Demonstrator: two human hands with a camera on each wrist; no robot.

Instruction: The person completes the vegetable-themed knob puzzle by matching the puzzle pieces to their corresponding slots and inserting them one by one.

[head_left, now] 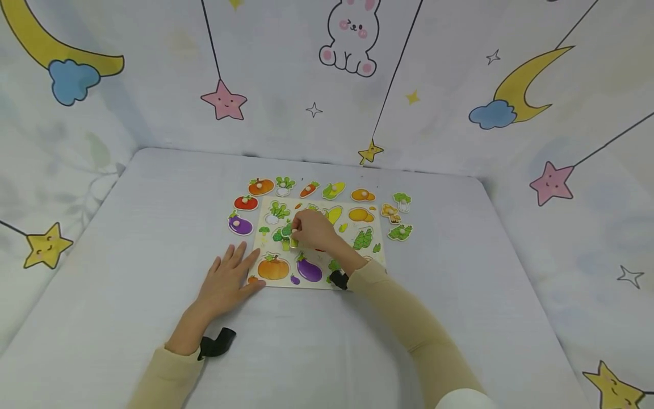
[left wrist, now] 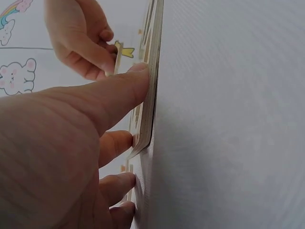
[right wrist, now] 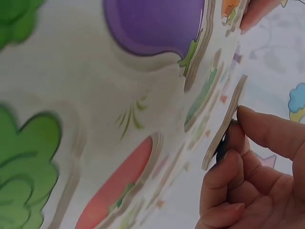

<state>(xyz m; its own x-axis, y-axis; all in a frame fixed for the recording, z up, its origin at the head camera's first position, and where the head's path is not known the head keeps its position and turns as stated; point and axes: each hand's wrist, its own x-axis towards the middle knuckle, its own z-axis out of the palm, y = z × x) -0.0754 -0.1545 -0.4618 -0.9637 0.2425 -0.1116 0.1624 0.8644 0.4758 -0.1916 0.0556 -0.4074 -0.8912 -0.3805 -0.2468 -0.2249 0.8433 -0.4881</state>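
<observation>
My right hand [head_left: 315,230] pinches a thin wooden broccoli puzzle piece [right wrist: 225,126] between thumb and fingers. It is held tilted just above the broccoli picture [head_left: 278,235] on the vegetable puzzle board [head_left: 377,226]; the right wrist view shows the piece edge-on and apart from the board. At the board's lower left corner lies my left hand [head_left: 225,284], fingers spread and fairly straight. Its thumb [left wrist: 119,88] touches the board's edge in the left wrist view. My right hand and forearm hide part of the board's middle.
Loose knobbed pieces lie round the board: an eggplant [head_left: 240,224], tomato [head_left: 246,203] and pumpkin [head_left: 261,187] on the left, a carrot [head_left: 309,189] and corn [head_left: 334,190] behind, mushrooms [head_left: 390,213] and a leafy green [head_left: 402,201] on the right. A patterned cloth backdrop surrounds the white table [head_left: 286,346].
</observation>
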